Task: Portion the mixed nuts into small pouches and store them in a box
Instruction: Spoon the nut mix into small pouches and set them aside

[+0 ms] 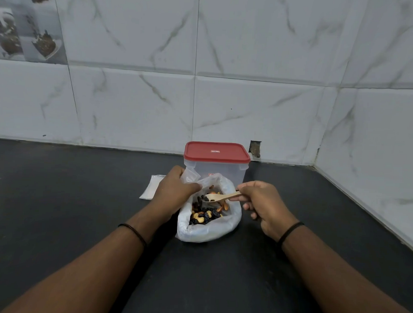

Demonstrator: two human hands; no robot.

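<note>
Dark counter, right hand spooning nuts, left hand holding pouch

1. Black countertop, matte, runs to the walls at its back and right edges.
2. White marble-look wall tiles behind and to the right, grey veining.
3. Decorative printed tile, upper left of the back wall, brown motifs.
4. Small rough hole in the wall, just above the countertop's back edge.
</note>
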